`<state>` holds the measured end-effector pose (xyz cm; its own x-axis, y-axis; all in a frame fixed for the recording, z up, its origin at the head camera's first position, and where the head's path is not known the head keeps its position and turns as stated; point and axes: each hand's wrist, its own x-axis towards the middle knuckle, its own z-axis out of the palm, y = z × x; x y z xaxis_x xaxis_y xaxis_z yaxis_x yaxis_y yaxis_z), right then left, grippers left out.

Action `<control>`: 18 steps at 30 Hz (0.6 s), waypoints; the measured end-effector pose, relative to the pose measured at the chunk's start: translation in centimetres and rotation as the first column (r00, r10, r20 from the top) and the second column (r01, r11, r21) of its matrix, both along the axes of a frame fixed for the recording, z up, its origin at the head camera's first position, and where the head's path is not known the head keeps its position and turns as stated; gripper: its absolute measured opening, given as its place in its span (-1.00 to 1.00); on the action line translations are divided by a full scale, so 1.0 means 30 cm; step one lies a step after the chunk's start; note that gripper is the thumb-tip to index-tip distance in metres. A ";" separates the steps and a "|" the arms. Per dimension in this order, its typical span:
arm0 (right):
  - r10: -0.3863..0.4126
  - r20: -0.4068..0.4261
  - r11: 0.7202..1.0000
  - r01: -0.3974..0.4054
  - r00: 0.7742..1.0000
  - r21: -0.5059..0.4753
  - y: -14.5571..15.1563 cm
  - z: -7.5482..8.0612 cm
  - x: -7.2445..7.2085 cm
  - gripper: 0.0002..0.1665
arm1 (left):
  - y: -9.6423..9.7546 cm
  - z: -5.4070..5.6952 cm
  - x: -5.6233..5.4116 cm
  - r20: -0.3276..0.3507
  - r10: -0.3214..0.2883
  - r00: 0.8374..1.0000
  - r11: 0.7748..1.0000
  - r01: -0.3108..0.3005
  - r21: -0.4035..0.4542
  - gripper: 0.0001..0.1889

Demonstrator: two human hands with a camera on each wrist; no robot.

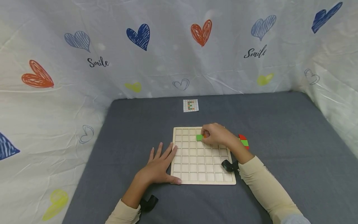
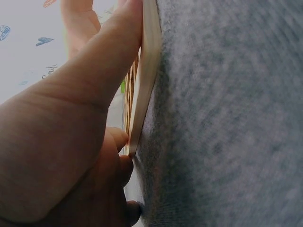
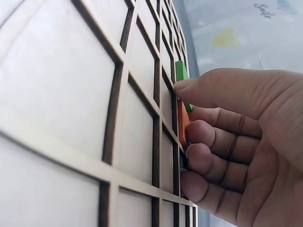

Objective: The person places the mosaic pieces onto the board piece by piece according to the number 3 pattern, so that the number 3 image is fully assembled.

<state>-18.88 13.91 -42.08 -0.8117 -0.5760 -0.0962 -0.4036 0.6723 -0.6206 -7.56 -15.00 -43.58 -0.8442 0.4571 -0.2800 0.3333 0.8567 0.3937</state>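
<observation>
A wooden grid board [image 1: 201, 168] lies on the grey cloth. My left hand [image 1: 159, 169] rests at its left side with fingers spread, the thumb on the near left corner and fingertips along the edge. A green square tile [image 1: 199, 137] sits in the second row from the far side. Just right of it, my right hand [image 1: 218, 133] pinches an orange tile [image 3: 183, 124] between thumb and fingers, low over the grid. In the right wrist view, the thumb tip comes right to where the orange and green tiles meet.
Red and green tiles [image 1: 244, 142] lie just right of the board, partly hidden by the right forearm. A small card with a coloured grid pattern [image 1: 190, 105] lies beyond the board. White curtains with printed hearts [image 1: 201, 32] surround the table.
</observation>
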 end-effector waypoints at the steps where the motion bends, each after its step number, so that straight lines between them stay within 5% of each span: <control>1: -0.002 0.001 1.000 0.002 1.000 -0.001 0.002 0.000 0.001 -0.85 | 0.000 -0.001 -0.001 0.000 -0.001 1.000 1.000 0.001 0.001 0.34; 18: -0.058 -0.061 0.998 0.056 0.996 -0.027 0.043 0.002 0.052 -0.74 | 0.003 0.006 0.000 0.005 -0.007 1.000 1.000 0.007 0.018 0.34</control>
<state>-17.33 15.19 -42.03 -0.8473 -0.5302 -0.0308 -0.4032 0.6799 -0.6125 -7.56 -14.91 -43.39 -0.8393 0.4684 -0.2761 0.3374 0.8468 0.4112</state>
